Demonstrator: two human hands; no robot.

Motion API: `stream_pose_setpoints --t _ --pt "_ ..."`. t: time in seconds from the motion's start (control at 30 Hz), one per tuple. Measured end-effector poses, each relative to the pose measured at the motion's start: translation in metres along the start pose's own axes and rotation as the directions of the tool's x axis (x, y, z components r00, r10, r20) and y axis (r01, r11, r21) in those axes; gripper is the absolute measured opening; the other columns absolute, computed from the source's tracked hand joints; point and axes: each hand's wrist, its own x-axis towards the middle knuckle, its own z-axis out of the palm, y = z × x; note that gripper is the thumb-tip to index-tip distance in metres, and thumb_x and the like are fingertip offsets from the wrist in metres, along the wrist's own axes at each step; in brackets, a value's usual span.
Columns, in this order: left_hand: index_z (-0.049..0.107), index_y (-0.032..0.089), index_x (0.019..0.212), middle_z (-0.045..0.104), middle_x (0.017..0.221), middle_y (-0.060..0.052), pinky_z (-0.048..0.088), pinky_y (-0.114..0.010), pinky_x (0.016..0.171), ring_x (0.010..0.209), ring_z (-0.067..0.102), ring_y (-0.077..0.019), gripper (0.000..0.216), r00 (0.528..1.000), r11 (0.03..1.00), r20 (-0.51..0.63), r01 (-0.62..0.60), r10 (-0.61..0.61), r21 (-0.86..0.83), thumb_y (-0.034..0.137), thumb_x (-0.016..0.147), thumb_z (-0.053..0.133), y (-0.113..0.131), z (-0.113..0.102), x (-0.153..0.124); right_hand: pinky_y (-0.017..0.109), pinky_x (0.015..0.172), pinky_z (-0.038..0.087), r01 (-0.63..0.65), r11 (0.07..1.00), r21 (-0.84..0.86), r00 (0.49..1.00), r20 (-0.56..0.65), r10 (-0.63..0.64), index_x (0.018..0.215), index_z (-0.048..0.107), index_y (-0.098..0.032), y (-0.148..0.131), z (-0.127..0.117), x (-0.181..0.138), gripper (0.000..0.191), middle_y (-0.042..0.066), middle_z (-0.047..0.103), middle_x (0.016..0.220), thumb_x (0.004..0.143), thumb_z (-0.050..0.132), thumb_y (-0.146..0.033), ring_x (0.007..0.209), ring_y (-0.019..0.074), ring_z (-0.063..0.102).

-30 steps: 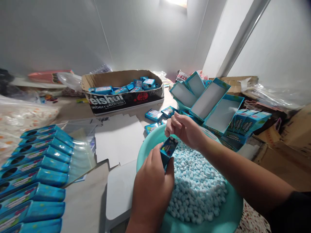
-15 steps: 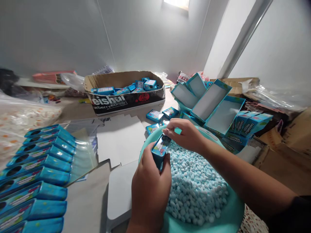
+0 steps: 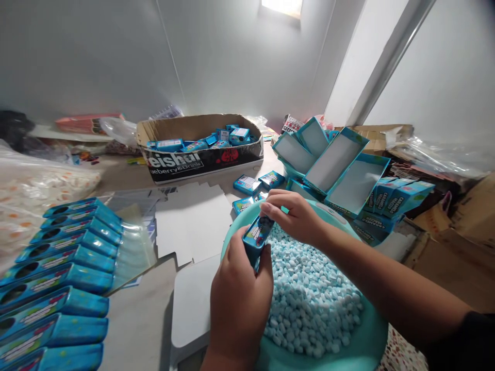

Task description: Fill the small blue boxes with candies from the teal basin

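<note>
A small blue candy tin point(image 3: 257, 236) with a printed lid is gripped by my left hand point(image 3: 242, 293), thumb on one side and fingers on the other. At the tin's far end, over a dark spot in its top, my right hand point(image 3: 292, 211) is closed, thumb and fingers pressed together. Whatever lies between those fingertips is hidden. Below both hands, a turquoise basin point(image 3: 375, 330) holds a heap of pale blue and white candies point(image 3: 309, 293). Several similar blue tins point(image 3: 247, 184) lie just beyond its rim.
Several blue tins point(image 3: 58, 265) with dark round openings stand in a row at left. A cardboard box point(image 3: 209, 164) of blue tins is at the back. Open blue trays point(image 3: 336, 165) and caramelo boxes point(image 3: 406, 198) are piled at right. White cardboard point(image 3: 193, 221) lies mid-table.
The view shifts very slightly. My left hand keeps hold of the tin, and my right fingers stay at its far end with hardly any movement.
</note>
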Motion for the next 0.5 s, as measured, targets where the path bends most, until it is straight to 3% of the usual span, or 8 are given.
stream_pose_setpoints --t 0.3,0.5 --pt "0.052 0.028 0.129 0.071 0.115 -0.012 0.056 -0.048 0.079 0.107 0.069 -0.0352 0.040 1.000 1.000 0.001 -0.004 0.004 0.002 0.040 0.091 0.056 0.0005 -0.0004 -0.0013 0.025 0.060 0.039 -0.088 0.996 0.009 0.993 -0.080 0.089 0.073 0.062 -0.015 -0.0011 0.0119 -0.0040 0.039 0.002 0.059 0.065 0.099 0.047 -0.038 0.062 0.0111 0.050" --pt "0.051 0.026 0.131 0.070 0.116 -0.013 0.056 -0.051 0.083 0.107 0.068 -0.0348 0.045 0.999 0.998 -0.032 -0.009 0.007 -0.067 0.042 0.090 0.058 -0.0018 -0.0011 -0.0006 0.026 0.065 0.046 -0.118 0.960 0.252 0.977 -0.146 0.158 0.085 0.067 -0.016 -0.0016 0.0114 -0.0057 0.034 0.003 0.065 0.073 0.098 0.050 -0.042 0.068 0.0128 0.057"
